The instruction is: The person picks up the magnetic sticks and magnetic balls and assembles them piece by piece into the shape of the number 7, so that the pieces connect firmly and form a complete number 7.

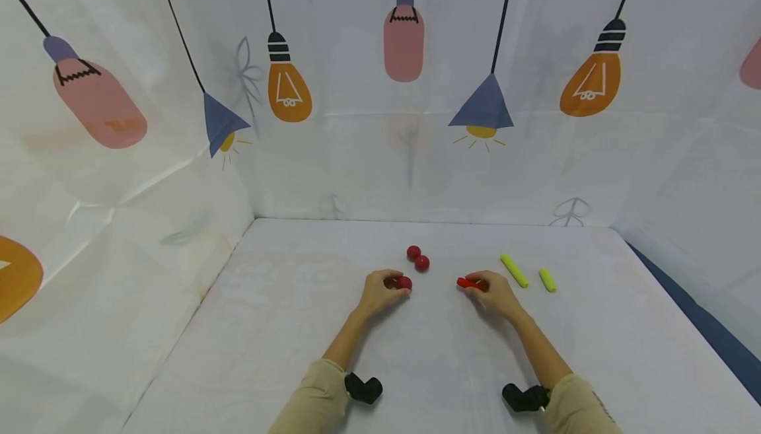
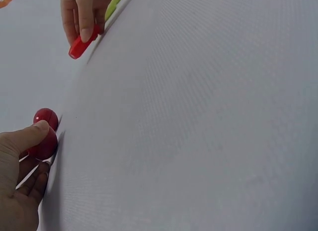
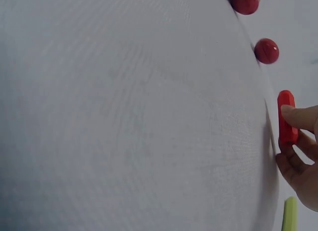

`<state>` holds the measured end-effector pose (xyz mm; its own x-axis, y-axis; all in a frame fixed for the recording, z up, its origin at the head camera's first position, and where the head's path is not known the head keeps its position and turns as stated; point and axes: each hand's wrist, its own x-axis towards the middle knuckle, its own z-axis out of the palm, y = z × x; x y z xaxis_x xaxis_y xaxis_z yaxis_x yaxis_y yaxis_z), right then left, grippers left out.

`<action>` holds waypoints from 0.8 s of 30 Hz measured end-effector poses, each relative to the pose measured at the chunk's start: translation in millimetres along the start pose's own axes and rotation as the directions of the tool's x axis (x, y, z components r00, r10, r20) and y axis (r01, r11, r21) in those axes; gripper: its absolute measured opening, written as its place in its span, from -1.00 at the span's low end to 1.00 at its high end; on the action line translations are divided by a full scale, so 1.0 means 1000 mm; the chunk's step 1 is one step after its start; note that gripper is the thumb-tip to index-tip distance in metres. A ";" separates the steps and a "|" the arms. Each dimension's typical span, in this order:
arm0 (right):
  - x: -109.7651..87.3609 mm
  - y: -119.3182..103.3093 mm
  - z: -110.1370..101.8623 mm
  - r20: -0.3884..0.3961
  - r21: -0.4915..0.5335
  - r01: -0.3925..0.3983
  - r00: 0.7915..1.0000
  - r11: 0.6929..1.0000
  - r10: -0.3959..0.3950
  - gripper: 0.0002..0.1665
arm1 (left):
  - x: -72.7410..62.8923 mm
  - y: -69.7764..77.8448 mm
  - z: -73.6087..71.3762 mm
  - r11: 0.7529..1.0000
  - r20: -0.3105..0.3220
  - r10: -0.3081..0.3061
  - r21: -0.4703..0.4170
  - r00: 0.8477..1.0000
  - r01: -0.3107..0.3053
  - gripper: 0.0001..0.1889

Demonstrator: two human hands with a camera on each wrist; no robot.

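Observation:
Near the middle of the white table, my left hand pinches a small glossy red ball between thumb and fingers. Just beyond it sit two more red balls, a farther one and a nearer one, side by side. To the right, my right hand grips a short red stick, the thumb pressed on its side. The stick's far end points left, toward the balls. In the left wrist view the held ball overlaps another one behind it.
Right of my right hand lie a longer yellow-green stick and a shorter one. A white sheet printed with hanging lamps closes off the back and left of the table. Each forearm carries a black wrist mount.

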<state>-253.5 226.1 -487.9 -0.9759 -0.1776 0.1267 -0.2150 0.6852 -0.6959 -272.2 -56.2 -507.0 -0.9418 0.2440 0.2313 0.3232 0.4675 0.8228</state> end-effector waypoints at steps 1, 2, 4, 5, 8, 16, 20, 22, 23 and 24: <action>0.000 0.000 0.000 0.001 -0.005 -0.001 1.000 1.000 0.001 -0.66 | 0.000 0.000 0.001 1.000 0.000 -0.001 0.002 1.000 0.001 -0.58; 0.000 0.000 0.001 0.002 -0.009 -0.006 1.000 1.000 0.006 -0.65 | 0.000 0.001 0.001 1.000 0.000 -0.003 0.002 1.000 0.003 -0.58; -0.001 0.000 0.002 0.001 -0.013 -0.024 1.000 1.000 0.024 -0.64 | -0.001 0.001 0.002 1.000 -0.004 -0.002 0.005 1.000 0.002 -0.58; -0.001 0.001 0.002 0.003 -0.021 -0.027 1.000 0.999 0.027 -0.64 | -0.001 0.001 0.002 1.000 -0.007 -0.001 0.004 1.000 0.001 -0.58; -0.002 0.002 0.004 -0.006 -0.028 -0.025 1.000 0.999 0.025 -0.64 | -0.001 0.001 0.002 1.000 -0.012 0.008 -0.001 1.000 -0.008 -0.59; -0.002 0.006 0.007 -0.034 -0.023 0.008 0.999 1.000 -0.009 -0.66 | 0.000 0.001 0.004 1.000 -0.009 0.019 -0.013 1.000 -0.019 -0.59; -0.002 0.006 0.006 -0.030 -0.022 0.008 1.000 1.000 -0.008 -0.67 | 0.000 0.003 0.006 1.000 -0.004 0.022 -0.017 1.000 -0.022 -0.59; -0.002 0.007 0.006 -0.029 -0.021 0.011 1.000 1.000 -0.012 -0.67 | 0.000 0.004 0.006 1.000 0.003 0.011 -0.017 1.000 -0.011 -0.59; -0.002 0.007 0.006 -0.028 -0.022 0.014 1.000 1.000 -0.015 -0.67 | 0.000 0.005 0.006 1.000 0.007 0.003 -0.016 1.000 -0.003 -0.58; -0.002 0.007 0.006 -0.028 -0.022 0.015 1.000 1.000 -0.016 -0.67 | 0.000 0.005 0.007 1.000 0.011 -0.003 -0.013 1.000 0.003 -0.58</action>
<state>-253.1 227.3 -497.0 -0.9731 -0.1687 0.1569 -0.2303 0.6981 -0.6780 -269.7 -47.9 -506.2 -0.9418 0.2517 0.2229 0.3187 0.4570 0.8304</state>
